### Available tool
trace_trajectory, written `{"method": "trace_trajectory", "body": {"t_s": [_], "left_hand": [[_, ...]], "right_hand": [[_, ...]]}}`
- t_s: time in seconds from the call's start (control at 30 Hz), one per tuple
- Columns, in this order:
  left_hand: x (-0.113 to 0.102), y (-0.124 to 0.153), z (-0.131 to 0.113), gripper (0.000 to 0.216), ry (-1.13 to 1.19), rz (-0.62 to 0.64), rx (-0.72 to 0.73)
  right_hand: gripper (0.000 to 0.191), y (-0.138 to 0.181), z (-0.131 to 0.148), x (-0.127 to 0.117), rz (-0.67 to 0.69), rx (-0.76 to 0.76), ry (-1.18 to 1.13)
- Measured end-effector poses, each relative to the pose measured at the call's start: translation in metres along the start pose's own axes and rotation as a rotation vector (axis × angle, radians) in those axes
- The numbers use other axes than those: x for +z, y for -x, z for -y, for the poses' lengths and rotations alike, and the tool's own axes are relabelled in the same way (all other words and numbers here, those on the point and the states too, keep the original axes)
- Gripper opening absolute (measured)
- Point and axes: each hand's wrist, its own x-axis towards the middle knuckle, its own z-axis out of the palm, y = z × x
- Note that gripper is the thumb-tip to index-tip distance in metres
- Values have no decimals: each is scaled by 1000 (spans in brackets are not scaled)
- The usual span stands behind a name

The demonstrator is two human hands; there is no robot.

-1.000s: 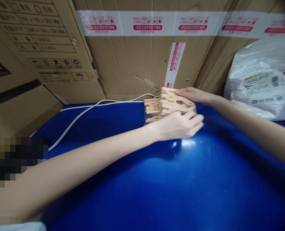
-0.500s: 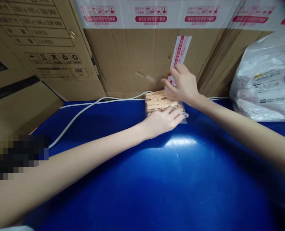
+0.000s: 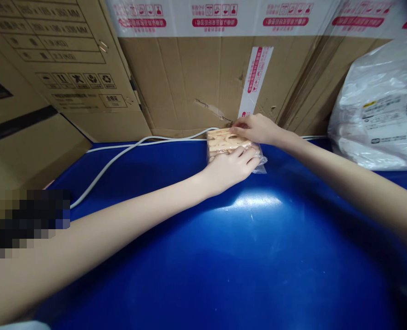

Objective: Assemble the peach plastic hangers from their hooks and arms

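A clear plastic bag of pale wooden pieces [image 3: 224, 141] lies flat on the blue table [image 3: 224, 256], close to the cardboard boxes at the back. My left hand [image 3: 232, 169] rests on the bag's near side, fingers together and pressing down on it. My right hand [image 3: 254, 128] reaches in from the right and lies on the bag's far edge, fingers stretched along the top of it. Both hands touch the bag; neither lifts it.
Large taped cardboard boxes [image 3: 196, 73] wall off the back and left. A white cable [image 3: 120, 156] runs along the table's far edge. A white plastic parcel bag [image 3: 378, 114] with labels sits at the right.
The bag of wooden pieces has gone from standing up to lying flat. My right hand rose toward the box tape, then came back down onto the bag's far edge.
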Motion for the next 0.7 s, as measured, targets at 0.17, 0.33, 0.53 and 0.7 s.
{"method": "trace_trajectory", "body": {"t_s": [0.17, 0.33, 0.53, 0.7], "left_hand": [[1, -4, 4, 39, 39, 62, -38], [-3, -6, 9, 42, 115, 155, -119], [-8, 3, -3, 41, 196, 125, -187], [-18, 25, -20, 50, 209, 136, -172]], "right_hand": [[46, -4, 1, 0, -45, -43, 105], [47, -1, 5, 0, -53, 37, 74], [48, 24, 6, -11, -167, -8, 61], [44, 80, 20, -21, -339, -176, 1]]}}
